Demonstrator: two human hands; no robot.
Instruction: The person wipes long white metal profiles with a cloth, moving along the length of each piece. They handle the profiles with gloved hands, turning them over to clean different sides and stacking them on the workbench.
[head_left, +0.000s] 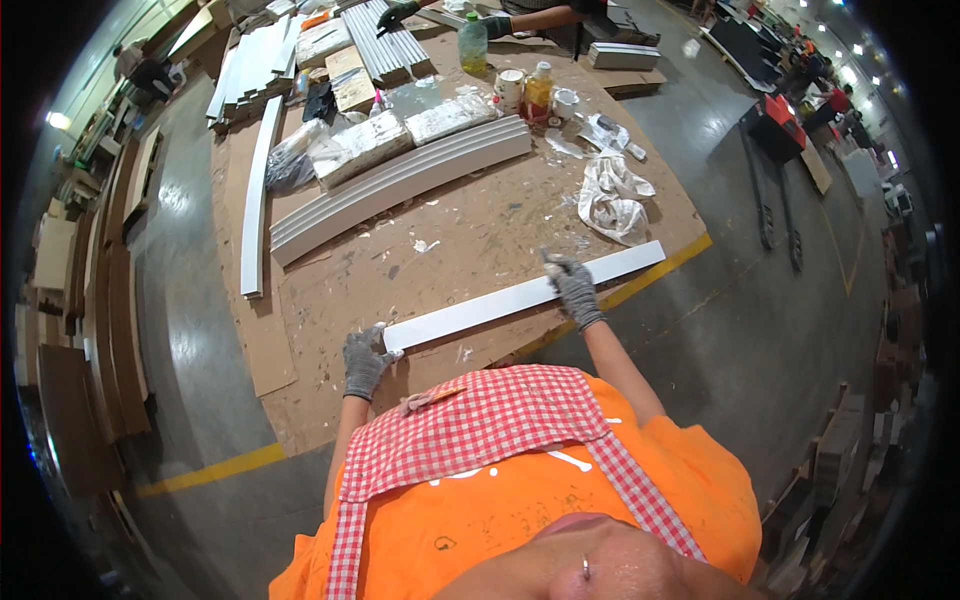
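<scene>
A long, narrow white board (480, 312) lies flat near the table's front edge, slanting up to the right. My left hand (366, 362), in a grey glove with white smears, grips the board's left end between thumb and fingers. Over the board's right half is my right hand (574, 291), gloved in grey, its fingers closed round something small whose tip pokes out toward the far side. What kind of thing it is, I cannot make out. A crumpled white cloth (612, 200) lies beyond the board's right end.
On the brown-covered table (340, 300) stand a stack of grooved white boards (410, 190), a lone white strip (260, 200), wrapped white packs (360, 148), a bottle of amber liquid (538, 92) and a green-tinted bottle (472, 45). Across it, a co-worker's gloved hand (398, 14) touches white strips.
</scene>
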